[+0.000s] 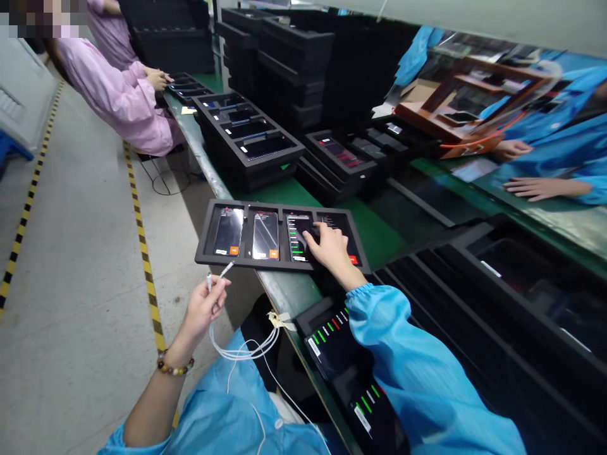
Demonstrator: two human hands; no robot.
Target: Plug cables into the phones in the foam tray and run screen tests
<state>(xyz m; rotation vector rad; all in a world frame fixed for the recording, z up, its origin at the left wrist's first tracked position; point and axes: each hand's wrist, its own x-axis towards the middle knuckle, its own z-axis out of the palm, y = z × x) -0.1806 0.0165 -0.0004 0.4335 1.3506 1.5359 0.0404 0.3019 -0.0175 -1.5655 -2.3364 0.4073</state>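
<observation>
Pinched in the fingers of my left hand (208,306) are white charging cables (244,354), their plug ends sticking up and their loops hanging to a taped spot at the table edge. My right hand (329,246) reaches over a black foam tray (246,262) of phones, fingers apart, a fingertip at or just above the screen of the third phone (296,237), which lists green and white lines. The first phone (227,230) and second phone (265,234) show orange buttons. A fourth phone (332,221) is partly hidden by my right hand.
Behind stands a stack of foam trays with phones (251,167). Tall black tray stacks (298,69) rise at the back. Another phone tray (303,322) lies by my right sleeve. A co-worker in pink (109,95) sits left; blue sleeves and hands (545,186) are at right.
</observation>
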